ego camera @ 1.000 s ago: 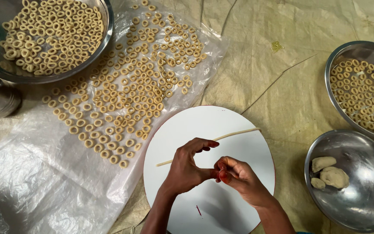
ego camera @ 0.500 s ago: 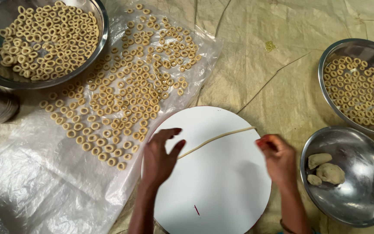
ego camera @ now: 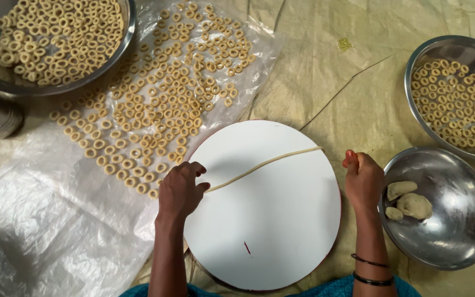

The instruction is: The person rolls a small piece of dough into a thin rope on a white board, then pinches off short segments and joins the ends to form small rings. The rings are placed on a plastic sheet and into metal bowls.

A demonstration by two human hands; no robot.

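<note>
Work in hand: one thin dough rope [ego camera: 262, 164] lies rolled out across the round white board [ego camera: 270, 231], running from 9 o'clock up toward 2 o'clock; not yet cut or looped into rings.
Left hand [ego camera: 180, 190]: rests on the rope's 9 o'clock end, fingers [ego camera: 196, 168] loosely curled and slightly spread over it.
Right hand [ego camera: 364, 179]: off the board's 3 o'clock edge, fingers pressed together in a loose fist; apart from the rope.
Done, by judgement: most of the dough is already shaped.
Rings on plastic sheet [ego camera: 56, 231]: too many to count, at 11 o'clock.
Bowls of rings: two, one [ego camera: 122, 49] at 10 o'clock, one [ego camera: 413, 104] at 2 o'clock.
Left: three dough lumps [ego camera: 408, 201] in one steel bowl [ego camera: 457, 247] at 3 o'clock.
Hands: two.
</note>
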